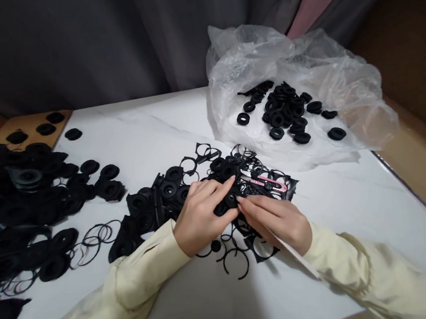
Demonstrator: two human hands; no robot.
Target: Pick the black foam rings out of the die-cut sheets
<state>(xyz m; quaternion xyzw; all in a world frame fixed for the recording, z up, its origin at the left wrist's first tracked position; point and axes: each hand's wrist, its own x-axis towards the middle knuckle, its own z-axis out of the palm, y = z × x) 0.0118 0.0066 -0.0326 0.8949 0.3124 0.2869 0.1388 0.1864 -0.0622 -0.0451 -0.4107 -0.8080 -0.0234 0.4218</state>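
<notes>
Over the middle of the table, my left hand (204,212) has its thumb and forefinger around a black rubber ring (231,199). My right hand (282,218) pinches at the near right edge of that same ring, thumb and fingers pressed together. What exactly sits between the right fingertips is too small to make out. Just beyond the right hand, pink-handled thread snips (268,182) lie on a heap of thin black offcut rings (246,156). More thick black rings (169,189) lie to the left of my left hand.
A large pile of black rubber parts (20,208) covers the table's left side, partly on a brown board (29,123). At the back right, a clear plastic bag (352,87) lies under and around several trimmed rings (284,107). Grey curtains (95,43) hang behind the white table (141,120).
</notes>
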